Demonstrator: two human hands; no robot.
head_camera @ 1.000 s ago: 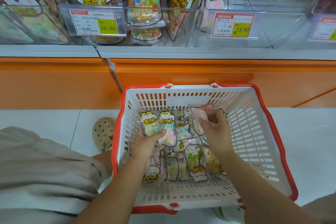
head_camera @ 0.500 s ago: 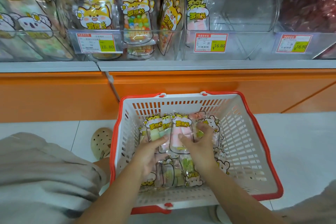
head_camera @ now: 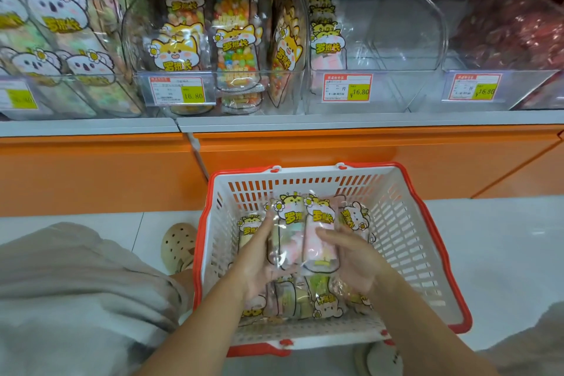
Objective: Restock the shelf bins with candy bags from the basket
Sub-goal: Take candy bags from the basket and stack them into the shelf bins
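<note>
A white basket with a red rim (head_camera: 427, 241) stands on the floor below the shelf. Inside it lie several clear candy bags (head_camera: 323, 302) with yellow cartoon-cat labels. Both hands hold a bunch of upright candy bags (head_camera: 305, 229) between them, lifted slightly above the rest. My left hand (head_camera: 259, 256) grips the bunch from the left, my right hand (head_camera: 354, 259) from the right. Straight above, a clear shelf bin (head_camera: 381, 49) holds a few of the same bags (head_camera: 326, 40) at its left side.
Neighbouring clear bins (head_camera: 219, 40) to the left hold other candy bags; a bin with red packets (head_camera: 512, 27) is at the right. An orange shelf front (head_camera: 305, 149) runs behind the basket. My knee (head_camera: 76, 284) and a beige shoe (head_camera: 178, 246) sit left of it.
Both hands came together around a bunch of bags and raised it upright within the basket. My view tilted up, showing more of the shelf bins.
</note>
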